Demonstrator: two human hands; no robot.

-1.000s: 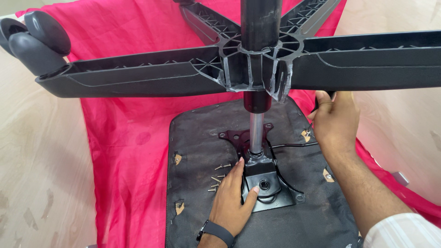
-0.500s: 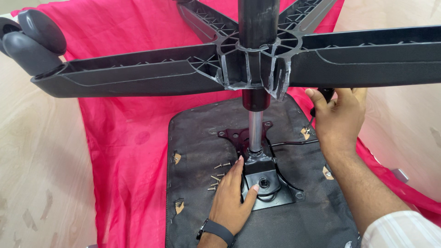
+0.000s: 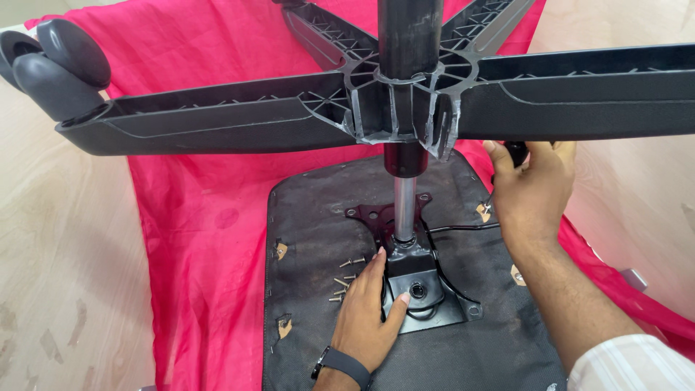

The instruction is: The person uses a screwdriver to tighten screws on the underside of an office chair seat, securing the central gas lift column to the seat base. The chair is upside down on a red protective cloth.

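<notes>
Chair base, black plastic with ribbed arms, fills the top of the frame and stands upside down on its gas column, whose long axis runs straight up toward the camera. Four arms show, spreading left, right and to the upper edge; the longest pair lies left to right across the frame. Everything rests on a red cloth spread over a pale, scuffed floor.

At the upper left, one twin-wheel caster sits on the end of the left arm. Below the middle lies the underside of the seat, dark and flat, with several loose screws, about seven, scattered just left of the metal mechanism plate that the column enters.

One left hand, with a dark watch at the wrist, lies flat, fingers spread narrow, pressing the plate's left edge. To the right, the right hand curls its fingers shut round a black lever knob under the right arm, at the seat's edge.
</notes>
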